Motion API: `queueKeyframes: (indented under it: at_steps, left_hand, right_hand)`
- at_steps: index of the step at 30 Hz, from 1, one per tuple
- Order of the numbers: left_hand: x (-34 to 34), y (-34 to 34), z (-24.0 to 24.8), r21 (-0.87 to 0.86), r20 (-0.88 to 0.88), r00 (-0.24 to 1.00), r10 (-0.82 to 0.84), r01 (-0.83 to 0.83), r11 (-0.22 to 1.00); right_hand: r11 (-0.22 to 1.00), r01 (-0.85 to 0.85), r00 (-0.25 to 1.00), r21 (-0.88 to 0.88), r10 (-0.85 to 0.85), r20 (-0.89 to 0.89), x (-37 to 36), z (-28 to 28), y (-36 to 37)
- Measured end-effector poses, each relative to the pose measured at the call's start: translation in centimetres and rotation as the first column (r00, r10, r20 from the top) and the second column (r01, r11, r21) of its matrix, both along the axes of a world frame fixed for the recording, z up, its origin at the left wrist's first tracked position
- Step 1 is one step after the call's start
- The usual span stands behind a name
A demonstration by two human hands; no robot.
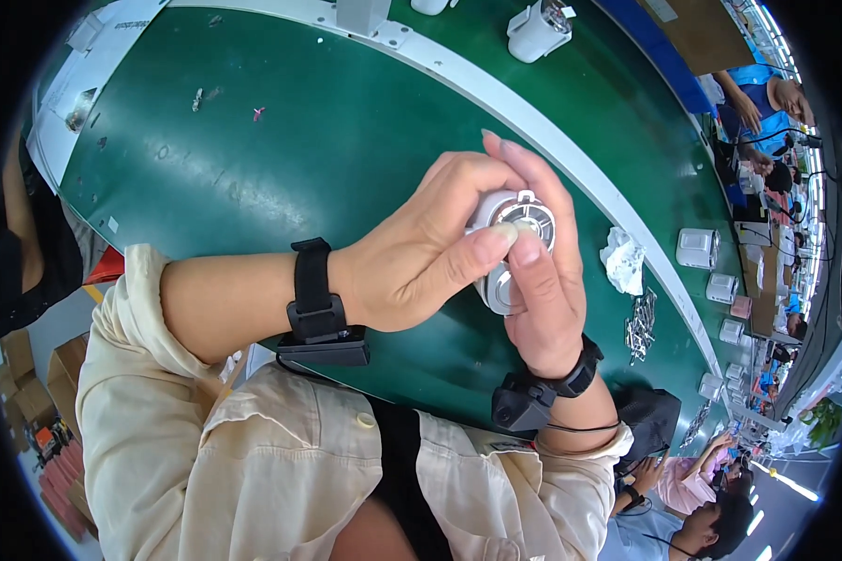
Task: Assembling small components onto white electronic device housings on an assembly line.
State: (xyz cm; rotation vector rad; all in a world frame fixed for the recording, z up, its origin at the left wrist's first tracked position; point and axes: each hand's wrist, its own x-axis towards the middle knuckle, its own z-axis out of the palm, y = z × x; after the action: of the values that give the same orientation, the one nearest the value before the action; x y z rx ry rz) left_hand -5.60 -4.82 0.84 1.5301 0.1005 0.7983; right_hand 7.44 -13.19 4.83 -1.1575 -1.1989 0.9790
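Between my two hands is a small white rounded device (503, 292) with a ringed, spoked circular opening on its upper end. My left hand (430, 238) wraps around it from the left, its thumb pressed on the front near the spoked part. From the right, my right hand (550, 280) closes around the same device, and its thumb tip meets the left thumb. The fingers of both hands cover the far side, so much of the device is hidden. It is held above the green work surface (281, 178).
Right of my hands lie a crumpled clear plastic bag (623, 260) and a pile of small metal parts (640, 327). A pale rail (571, 154) curves beyond them. White housings (539, 33) stand past it. Co-workers (767, 103) sit along the line at the right.
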Motion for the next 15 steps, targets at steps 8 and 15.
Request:
queueKeyframes:
  at_steps: [8, 15]
  left_hand:
    - [-0.1, 0.4, 0.2, 0.01, -0.031, 1.0, 0.005, -0.005, 1.0]
    - [-0.8, 1.1, 1.2, -0.104, -0.176, 0.982, -0.071, 0.053, 0.993]
  right_hand:
    - [0.987, -0.16, 0.951, -0.009, 0.157, 0.267, 1.6, 0.0, 0.5]
    - [0.995, -0.026, 0.999, -0.093, 0.024, -0.026, -0.4, -0.5, 0.3]
